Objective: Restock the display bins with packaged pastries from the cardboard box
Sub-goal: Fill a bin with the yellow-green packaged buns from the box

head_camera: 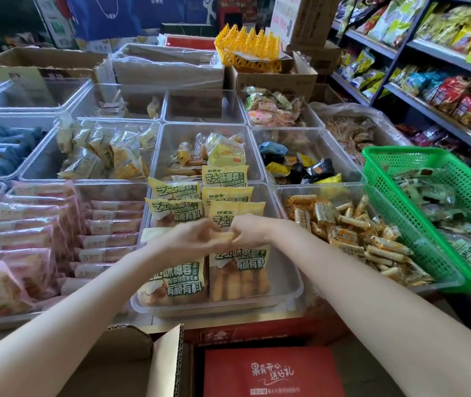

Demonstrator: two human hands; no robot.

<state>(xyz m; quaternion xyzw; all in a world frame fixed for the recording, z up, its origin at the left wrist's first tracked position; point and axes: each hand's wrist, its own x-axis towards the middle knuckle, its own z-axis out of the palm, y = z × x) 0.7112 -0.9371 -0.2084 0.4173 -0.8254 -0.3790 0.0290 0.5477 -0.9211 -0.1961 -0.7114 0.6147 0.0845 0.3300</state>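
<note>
Over the clear plastic bin [291, 293], both hands, left [191, 242] & right [250, 232], pinch one yellow pastry packet [240, 263] by its top edge, long axis hanging toward the person.

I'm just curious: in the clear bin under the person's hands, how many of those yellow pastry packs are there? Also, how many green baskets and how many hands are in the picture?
yellow pastry packs: 7 that can be made out
green basket: 1
hands: 2, the left hand and the right hand
Total: 10

You see yellow pastry packs [175, 277] with green letters, pink sandwich packs [22, 239], a green basket [417, 156] and a red box [271, 371].
</note>
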